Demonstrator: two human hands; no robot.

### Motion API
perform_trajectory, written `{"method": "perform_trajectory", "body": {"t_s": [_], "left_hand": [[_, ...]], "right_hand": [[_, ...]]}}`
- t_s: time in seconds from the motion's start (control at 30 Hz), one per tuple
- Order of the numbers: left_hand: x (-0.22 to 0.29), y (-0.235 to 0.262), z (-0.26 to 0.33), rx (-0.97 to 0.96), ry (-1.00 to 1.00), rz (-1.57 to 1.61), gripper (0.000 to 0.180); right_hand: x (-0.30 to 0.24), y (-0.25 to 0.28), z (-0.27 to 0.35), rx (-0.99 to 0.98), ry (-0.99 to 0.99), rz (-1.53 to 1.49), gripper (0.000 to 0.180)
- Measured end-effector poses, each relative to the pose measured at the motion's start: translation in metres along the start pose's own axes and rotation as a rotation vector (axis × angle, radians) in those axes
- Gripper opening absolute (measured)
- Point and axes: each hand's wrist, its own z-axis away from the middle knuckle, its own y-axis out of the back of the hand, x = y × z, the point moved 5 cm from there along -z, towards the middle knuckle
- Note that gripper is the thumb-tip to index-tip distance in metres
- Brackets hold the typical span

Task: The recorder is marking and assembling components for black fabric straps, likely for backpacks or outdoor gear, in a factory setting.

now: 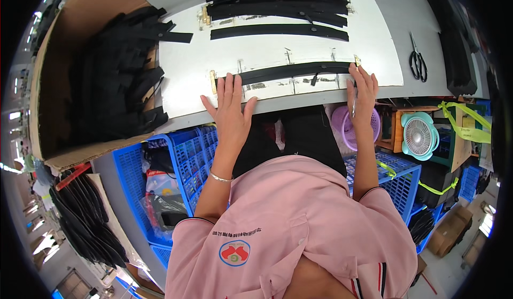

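A black zipper strip (288, 72) lies lengthwise across the marked white board (187, 58), its small puller hanging toward me. My left hand (231, 102) is spread flat with its fingertips at the strip's left end. At the right end my right hand (363, 93) touches the strip with its fingertips. A slim silver pen-like tool (354, 102) is tucked in that hand, and its tip is hard to make out. Brass-coloured pieces (214, 81) sit at the strip's ends. Farther off, another black zipper strip (278, 30) lies parallel, with several more piled behind it.
At left stands a cardboard box (45, 101) full of black strips. Black-handled scissors (418, 64) and a black stack (454, 58) lie at right. Below the table edge are blue crates (141, 192), a purple basket (342, 130) and a turquoise fan (420, 135).
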Motion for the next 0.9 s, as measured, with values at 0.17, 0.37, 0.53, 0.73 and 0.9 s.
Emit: {"method": "perform_trajectory", "body": {"t_s": [0.17,0.37,0.53,0.73,0.9], "left_hand": [[-0.002,0.003,-0.001,0.045,0.005,-0.033,0.064],[-0.002,0.007,-0.003,0.077,0.003,0.011,0.061],[0.000,0.006,-0.004,0.087,0.010,0.011,0.063],[-0.002,0.007,-0.002,0.134,0.006,0.034,0.069],[-0.004,0.008,-0.002,0.085,0.024,0.051,0.071]], "right_hand": [[-0.034,0.008,-0.025,0.059,-0.027,-0.056,0.028],[-0.127,-0.026,-0.059,-0.306,-0.260,-0.655,0.022],[-0.169,-0.092,-0.071,-0.385,-0.262,-0.990,0.021],[-0.177,-0.116,-0.067,-0.444,-0.190,-0.854,0.024],[-0.182,-0.114,-0.067,-0.526,-0.155,-0.720,0.026]]}}
